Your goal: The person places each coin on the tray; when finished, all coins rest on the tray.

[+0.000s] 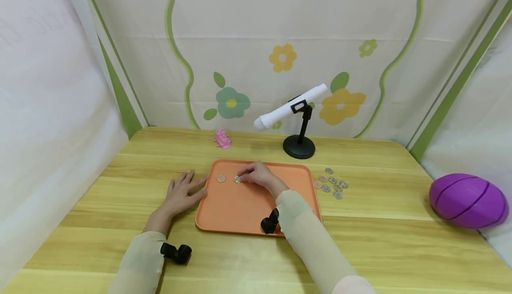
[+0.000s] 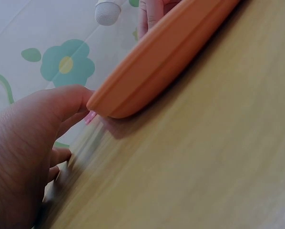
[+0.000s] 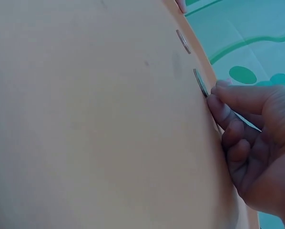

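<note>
Over the upper part of an orange tray (image 1: 236, 214), my right hand (image 1: 260, 175) pinches a silver coin (image 1: 237, 179) at its edge. The right wrist view has thumb and forefinger together at the edge of this coin (image 3: 200, 83), with the other fingers curled. A second coin (image 1: 221, 179), more coppery, lies on the tray to the left. My left hand (image 1: 182, 196) rests on the table beside the tray, fingers spread, fingertips at the tray's left edge. The left wrist view has a finger against the tray's rim (image 2: 133, 71).
Several loose coins (image 1: 332, 180) lie on the table right of the tray. Behind it stand a white microphone (image 1: 290, 107) on a black stand (image 1: 299, 147) and a small pink toy (image 1: 222, 138). A purple ball (image 1: 469, 200) sits at the table's right edge.
</note>
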`<control>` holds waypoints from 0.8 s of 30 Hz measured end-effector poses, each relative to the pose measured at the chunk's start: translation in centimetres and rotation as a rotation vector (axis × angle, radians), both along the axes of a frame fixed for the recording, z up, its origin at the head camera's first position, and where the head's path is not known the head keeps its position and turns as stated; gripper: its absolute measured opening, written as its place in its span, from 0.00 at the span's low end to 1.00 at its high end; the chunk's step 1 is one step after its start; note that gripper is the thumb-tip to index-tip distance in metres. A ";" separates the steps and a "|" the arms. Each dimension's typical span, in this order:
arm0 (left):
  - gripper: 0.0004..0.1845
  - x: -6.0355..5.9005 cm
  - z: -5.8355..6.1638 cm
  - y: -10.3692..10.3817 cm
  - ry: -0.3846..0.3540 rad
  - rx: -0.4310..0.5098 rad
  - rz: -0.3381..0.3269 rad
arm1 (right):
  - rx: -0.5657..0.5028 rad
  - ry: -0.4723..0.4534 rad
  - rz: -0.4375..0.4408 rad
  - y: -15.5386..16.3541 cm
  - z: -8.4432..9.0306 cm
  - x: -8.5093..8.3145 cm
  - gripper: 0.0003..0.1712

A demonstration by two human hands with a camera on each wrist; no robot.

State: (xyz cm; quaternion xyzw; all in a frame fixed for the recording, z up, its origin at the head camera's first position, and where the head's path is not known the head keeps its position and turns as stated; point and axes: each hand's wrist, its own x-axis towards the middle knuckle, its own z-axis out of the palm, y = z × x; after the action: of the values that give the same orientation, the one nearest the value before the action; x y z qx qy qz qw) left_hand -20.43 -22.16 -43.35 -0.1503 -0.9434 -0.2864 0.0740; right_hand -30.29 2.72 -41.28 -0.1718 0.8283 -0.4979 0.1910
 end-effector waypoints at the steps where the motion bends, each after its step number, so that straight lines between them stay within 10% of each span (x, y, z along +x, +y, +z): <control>1: 0.28 0.0 -0.1 0.1 0.011 0.013 -0.004 | -0.009 -0.007 0.008 0.1 0.0 0.0 0.09; 8: 0.27 0.1 -0.2 0.1 0.022 0.029 -0.011 | -0.061 -0.082 0.061 1.5 0.8 0.1 0.14; 24: 0.28 0.1 0.3 0.1 -0.030 -0.021 0.010 | -0.134 0.072 -0.045 10.8 4.6 -1.0 0.21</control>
State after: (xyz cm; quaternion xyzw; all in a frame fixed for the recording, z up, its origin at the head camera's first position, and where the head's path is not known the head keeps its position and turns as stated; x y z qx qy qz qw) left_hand -20.32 -22.03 -43.08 -0.1419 -0.9480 -0.2784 0.0596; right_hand -31.25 13.51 -36.64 -0.1832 0.8030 -0.5501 0.1378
